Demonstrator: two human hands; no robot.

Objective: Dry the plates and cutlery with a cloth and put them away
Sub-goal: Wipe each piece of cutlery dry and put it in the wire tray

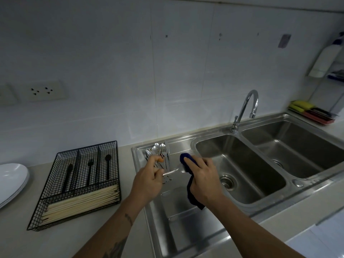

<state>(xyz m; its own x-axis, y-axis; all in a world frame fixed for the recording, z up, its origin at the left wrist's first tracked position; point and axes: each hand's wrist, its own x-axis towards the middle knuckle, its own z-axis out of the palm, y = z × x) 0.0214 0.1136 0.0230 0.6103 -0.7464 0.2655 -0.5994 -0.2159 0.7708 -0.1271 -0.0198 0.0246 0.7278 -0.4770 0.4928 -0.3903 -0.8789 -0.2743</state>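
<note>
Over the steel draining board [178, 220], your left hand [149, 180] pinches a piece of silver cutlery [170, 172] by its handle, while your right hand [202, 180] clamps the dark blue cloth [187, 161] around its other end. More cutlery [160, 151] lies behind; white plates [12, 180] sit far left beside the black wire organizer [81, 181].

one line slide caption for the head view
Left hand grips a steel utensil; right hand holds dark blue cloth.

A dim, bluish scene is shown, with glare thrown off the curved chrome tap [249, 107] and steel double sink [214, 135], while straight lines are bowed and softened at the edges.
</note>
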